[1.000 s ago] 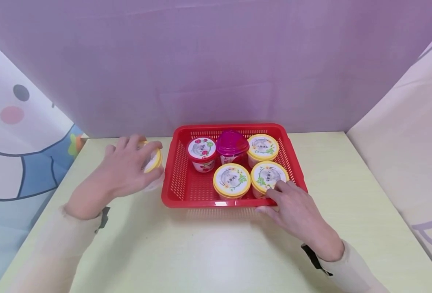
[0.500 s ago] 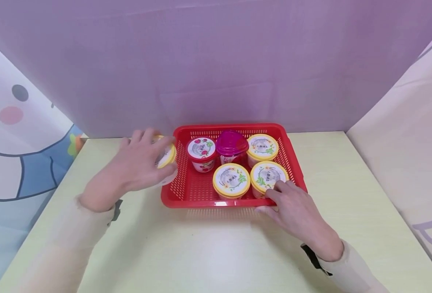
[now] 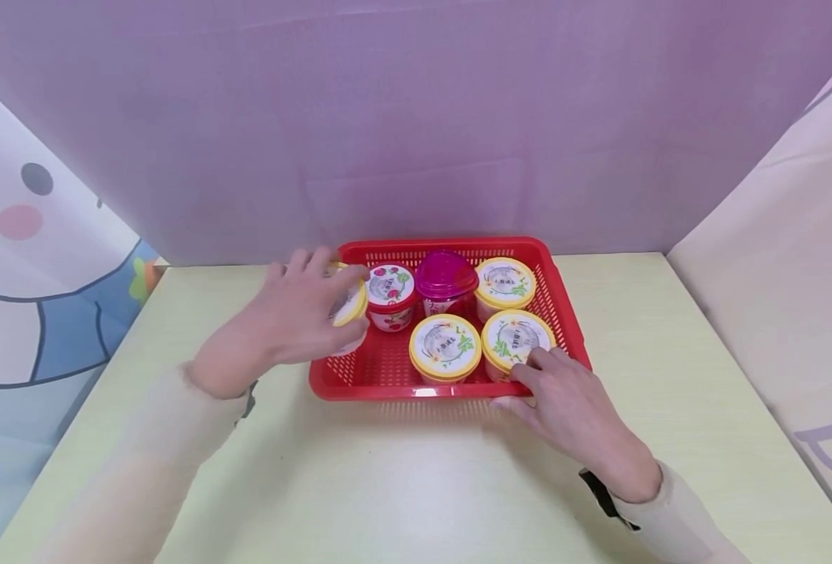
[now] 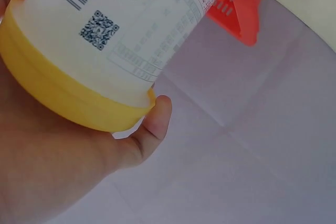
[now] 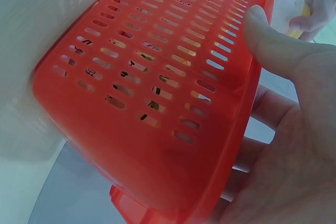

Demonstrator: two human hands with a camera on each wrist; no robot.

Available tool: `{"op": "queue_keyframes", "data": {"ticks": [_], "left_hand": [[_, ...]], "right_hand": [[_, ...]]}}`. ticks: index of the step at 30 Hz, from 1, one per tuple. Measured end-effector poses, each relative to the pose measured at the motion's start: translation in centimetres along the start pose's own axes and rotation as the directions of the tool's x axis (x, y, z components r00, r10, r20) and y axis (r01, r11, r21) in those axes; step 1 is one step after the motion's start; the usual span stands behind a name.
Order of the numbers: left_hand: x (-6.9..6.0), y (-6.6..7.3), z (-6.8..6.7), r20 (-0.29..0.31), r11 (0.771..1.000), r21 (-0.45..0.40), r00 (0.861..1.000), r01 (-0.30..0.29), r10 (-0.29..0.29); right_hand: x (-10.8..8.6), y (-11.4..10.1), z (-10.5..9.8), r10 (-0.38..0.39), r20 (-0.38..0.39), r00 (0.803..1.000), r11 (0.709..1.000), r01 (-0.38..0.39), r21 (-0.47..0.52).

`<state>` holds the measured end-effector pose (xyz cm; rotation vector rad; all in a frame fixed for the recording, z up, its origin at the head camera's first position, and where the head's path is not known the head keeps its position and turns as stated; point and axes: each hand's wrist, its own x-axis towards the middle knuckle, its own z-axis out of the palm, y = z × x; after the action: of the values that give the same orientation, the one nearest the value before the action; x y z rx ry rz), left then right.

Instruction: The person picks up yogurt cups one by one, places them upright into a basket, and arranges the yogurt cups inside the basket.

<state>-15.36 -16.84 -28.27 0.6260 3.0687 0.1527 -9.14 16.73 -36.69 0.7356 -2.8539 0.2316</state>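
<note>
My left hand holds a yellow-lidded cup by its lid, above the left side of the red plastic basket. In the left wrist view, the white cup shows a barcode and a square code. My right hand grips the basket's front rim near the right corner. The right wrist view has the thumb outside the slotted basket wall. Inside the basket stand a red-lidded cup, a cup with a purple lid and three yellow-lidded cups.
The basket stands on a pale wooden table, close to a purple cloth backdrop. Printed cloth hangs along the left side, and a whitish one along the right.
My left hand has carried its yellow-lidded cup rightward, from beside the basket to over its left part. My right hand and the basket have stayed in place.
</note>
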Motion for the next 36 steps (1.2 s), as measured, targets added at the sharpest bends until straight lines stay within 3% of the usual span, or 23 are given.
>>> {"op": "queue_keyframes", "data": {"ticks": [13, 36], "left_hand": [[1.0, 1.5, 0.8, 0.02, 0.997, 0.004, 0.997, -0.075, 0.075], [1.5, 1.8, 5.5, 0.133, 0.995, -0.058, 0.988, -0.078, 0.085]], "right_hand": [[0.0, 0.1, 0.1, -0.022, -0.02, 1.0, 1.0, 0.022, -0.008], [0.0, -0.1, 0.0, -0.007, -0.004, 1.0, 1.0, 0.007, -0.008]]}}
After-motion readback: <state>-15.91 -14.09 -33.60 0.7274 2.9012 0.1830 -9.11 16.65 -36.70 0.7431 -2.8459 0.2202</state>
